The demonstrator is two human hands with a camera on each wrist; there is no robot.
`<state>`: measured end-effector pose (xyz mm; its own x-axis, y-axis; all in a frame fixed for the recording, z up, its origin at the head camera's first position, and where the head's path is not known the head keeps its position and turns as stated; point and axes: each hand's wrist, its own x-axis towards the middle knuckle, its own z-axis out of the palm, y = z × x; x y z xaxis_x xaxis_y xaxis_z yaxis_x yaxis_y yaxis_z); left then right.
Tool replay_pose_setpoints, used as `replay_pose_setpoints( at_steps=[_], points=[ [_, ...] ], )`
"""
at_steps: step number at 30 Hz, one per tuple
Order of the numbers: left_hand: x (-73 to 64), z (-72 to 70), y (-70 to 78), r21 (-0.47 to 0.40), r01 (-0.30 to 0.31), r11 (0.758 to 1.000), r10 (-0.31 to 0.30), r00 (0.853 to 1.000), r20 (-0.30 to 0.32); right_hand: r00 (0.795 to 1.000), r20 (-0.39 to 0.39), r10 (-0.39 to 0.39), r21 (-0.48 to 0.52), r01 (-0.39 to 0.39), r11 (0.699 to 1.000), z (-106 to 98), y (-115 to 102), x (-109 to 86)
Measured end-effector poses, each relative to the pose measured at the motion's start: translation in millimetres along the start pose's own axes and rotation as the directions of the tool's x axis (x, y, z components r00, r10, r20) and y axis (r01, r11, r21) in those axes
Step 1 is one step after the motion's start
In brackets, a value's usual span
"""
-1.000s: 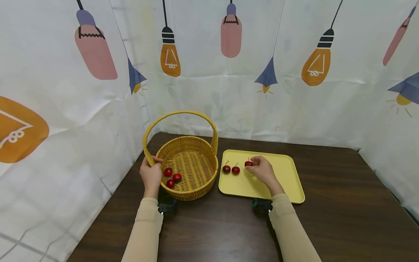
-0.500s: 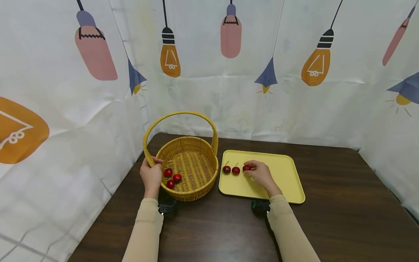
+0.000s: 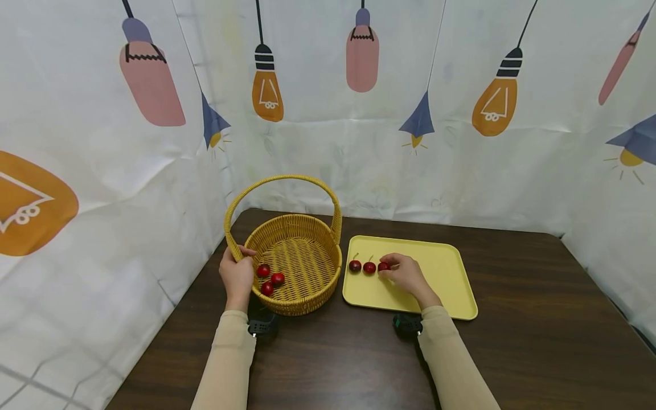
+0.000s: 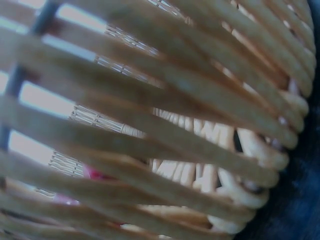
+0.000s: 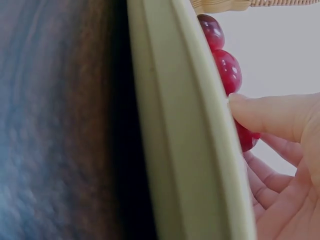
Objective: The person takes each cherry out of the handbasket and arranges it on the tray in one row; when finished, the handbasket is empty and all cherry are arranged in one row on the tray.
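Note:
In the head view my left hand (image 3: 238,279) grips the side of a yellow wicker basket (image 3: 328,285), at the foot of its arched handle. Three red cherries (image 3: 278,279) lie inside, near that hand. To the right is a pale yellow tray (image 3: 446,285) with two dark red cherries (image 3: 369,267) side by side, stems up. My right hand (image 3: 408,276) pinches a third cherry (image 3: 382,266) beside them, low over the tray. In the right wrist view the thumb partly covers this cherry (image 5: 245,139). Only blurred basket weave (image 4: 150,140) fills most of the left wrist view.
Both basket and tray stand on a dark wooden table (image 3: 338,364). A white curtain (image 3: 328,148) printed with lamps hangs behind and at the sides. The basket handle (image 3: 287,177) arches high above its rim.
My right hand has moved left and down with the pinched cherry, bringing it into line beside the other two on the tray. The left hand and basket stay in place.

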<state>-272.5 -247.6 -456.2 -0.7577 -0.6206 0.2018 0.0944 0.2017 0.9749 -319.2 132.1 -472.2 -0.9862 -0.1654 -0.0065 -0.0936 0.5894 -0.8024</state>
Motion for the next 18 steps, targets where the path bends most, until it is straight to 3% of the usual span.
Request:
replay_pose_setpoints(
  at_steps=[18],
  points=[
    [0.0,-0.4,-0.1,0.003,0.001,1.000,-0.001,1.000,-0.002,0.999,0.006,-0.035,-0.010,0.035,0.999,0.5,3.0,1.8]
  ],
)
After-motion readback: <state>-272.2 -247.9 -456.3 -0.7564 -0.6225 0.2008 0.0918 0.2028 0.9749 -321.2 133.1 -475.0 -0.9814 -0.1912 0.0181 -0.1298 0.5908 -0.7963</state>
